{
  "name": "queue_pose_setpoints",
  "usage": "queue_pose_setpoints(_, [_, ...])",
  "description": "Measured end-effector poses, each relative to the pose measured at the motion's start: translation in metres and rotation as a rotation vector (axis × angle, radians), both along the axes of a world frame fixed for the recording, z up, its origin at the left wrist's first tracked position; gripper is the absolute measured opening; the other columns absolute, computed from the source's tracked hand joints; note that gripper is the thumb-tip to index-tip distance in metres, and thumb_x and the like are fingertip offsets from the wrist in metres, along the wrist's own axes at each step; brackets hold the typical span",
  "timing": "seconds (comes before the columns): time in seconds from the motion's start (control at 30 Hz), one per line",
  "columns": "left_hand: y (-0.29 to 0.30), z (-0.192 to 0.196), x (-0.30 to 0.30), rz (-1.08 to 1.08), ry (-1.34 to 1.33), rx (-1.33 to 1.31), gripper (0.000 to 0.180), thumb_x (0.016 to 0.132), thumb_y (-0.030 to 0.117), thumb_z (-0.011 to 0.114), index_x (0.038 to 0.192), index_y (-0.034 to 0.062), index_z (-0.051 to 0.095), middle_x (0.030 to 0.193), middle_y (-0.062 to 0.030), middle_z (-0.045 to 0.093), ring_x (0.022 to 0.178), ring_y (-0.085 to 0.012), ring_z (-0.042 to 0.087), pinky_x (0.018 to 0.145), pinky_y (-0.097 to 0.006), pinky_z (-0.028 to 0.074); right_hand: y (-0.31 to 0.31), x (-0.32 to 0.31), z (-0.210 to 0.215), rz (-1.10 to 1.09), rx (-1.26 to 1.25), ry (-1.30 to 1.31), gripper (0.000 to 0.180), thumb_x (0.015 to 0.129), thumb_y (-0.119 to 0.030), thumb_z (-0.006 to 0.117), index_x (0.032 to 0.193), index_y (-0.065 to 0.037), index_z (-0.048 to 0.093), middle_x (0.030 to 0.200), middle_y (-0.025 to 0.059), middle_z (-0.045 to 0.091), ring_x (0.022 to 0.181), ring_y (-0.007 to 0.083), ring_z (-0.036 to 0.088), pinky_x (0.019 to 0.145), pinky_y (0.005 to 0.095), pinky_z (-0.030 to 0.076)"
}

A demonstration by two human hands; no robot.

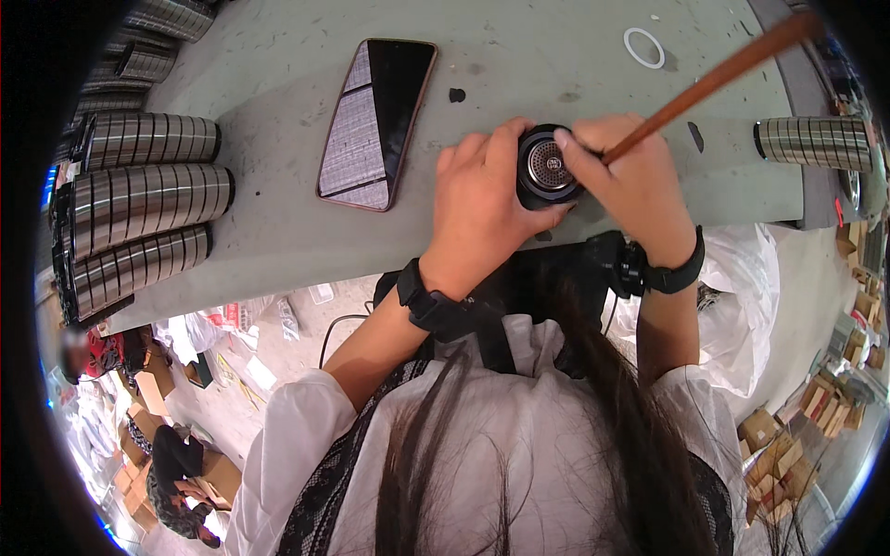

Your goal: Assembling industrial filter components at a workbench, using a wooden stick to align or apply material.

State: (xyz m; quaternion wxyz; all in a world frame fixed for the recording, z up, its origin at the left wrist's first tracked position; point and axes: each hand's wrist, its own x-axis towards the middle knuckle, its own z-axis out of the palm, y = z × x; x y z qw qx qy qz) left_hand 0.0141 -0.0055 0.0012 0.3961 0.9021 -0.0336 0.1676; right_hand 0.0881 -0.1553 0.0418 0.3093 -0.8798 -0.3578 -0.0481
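Note:
On the grey table, my left hand (482,204) is wrapped round a black round part (527,191) with a perforated metal disc (550,165) in its top. The disc faces up, and the part's lower side is hidden by my fingers. My right hand (634,182) is closed on a brown wooden stick (718,83), which slants up to the far right. Its thumb rests at the right rim of the black part. The stick's near end disappears at my right hand.
A phone (378,125) lies left of my hands. Several black-banded metal cylinders (148,208) are stacked at left; another cylinder (814,144) lies at right. A white ring (644,48) sits at the far side. Below left, a person (176,473) is beside cardboard boxes (219,477).

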Motion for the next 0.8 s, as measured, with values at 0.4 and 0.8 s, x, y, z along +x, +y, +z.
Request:
queue_pose_setpoints(0.4, [0.0, -0.008, 0.001, -0.009, -0.045, 0.069, 0.07, 0.053, 0.026, 0.084, 0.112, 0.0049, 0.053, 0.091, -0.0074, 0.062, 0.087, -0.0265, 0.057, 0.077, -0.039, 0.039, 0.026, 0.004, 0.0, 0.281, 0.194, 0.116, 0.029, 0.081, -0.021, 0.068, 0.068, -0.001, 0.051, 0.064, 0.0114, 0.047, 0.064, 0.0297, 0.045, 0.062, 0.0382, 0.036])
queue_pose_setpoints(0.8, [-0.002, -0.002, 0.002, 0.017, -0.048, 0.033, 0.067, 0.054, 0.025, 0.085, 0.109, 0.0054, 0.053, 0.09, -0.0083, 0.062, 0.085, -0.0276, 0.057, 0.076, -0.039, 0.039, 0.01, 0.013, 0.008, -0.044, -0.076, 0.05, 0.03, 0.086, -0.03, 0.06, 0.07, -0.005, 0.056, 0.061, 0.0139, 0.054, 0.064, 0.0359, 0.052, 0.061, 0.0421, 0.04])
